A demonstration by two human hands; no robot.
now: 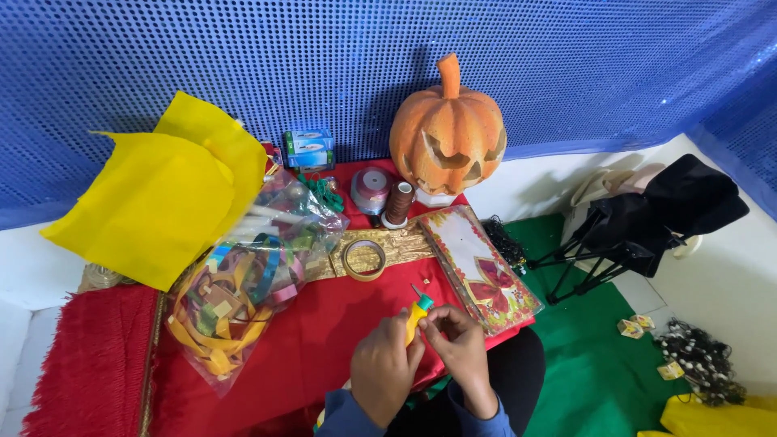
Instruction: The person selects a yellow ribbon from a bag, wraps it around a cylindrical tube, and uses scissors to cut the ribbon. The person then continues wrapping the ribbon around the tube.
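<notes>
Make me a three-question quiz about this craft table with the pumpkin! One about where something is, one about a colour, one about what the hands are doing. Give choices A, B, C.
1. Where is the carved pumpkin?
A. at the back, against the blue wall
B. on the green floor
C. inside the clear bag

2. What colour is the big folded sheet on the left?
A. purple
B. yellow
C. white

3. What are the left hand and right hand doing?
A. resting apart and empty
B. lifting the pumpkin
C. holding a small yellow and green tool together

Answers:
1 A, it stands by the dotted blue wall.
2 B, it is bright yellow.
3 C, both hands grip the tool.
</notes>
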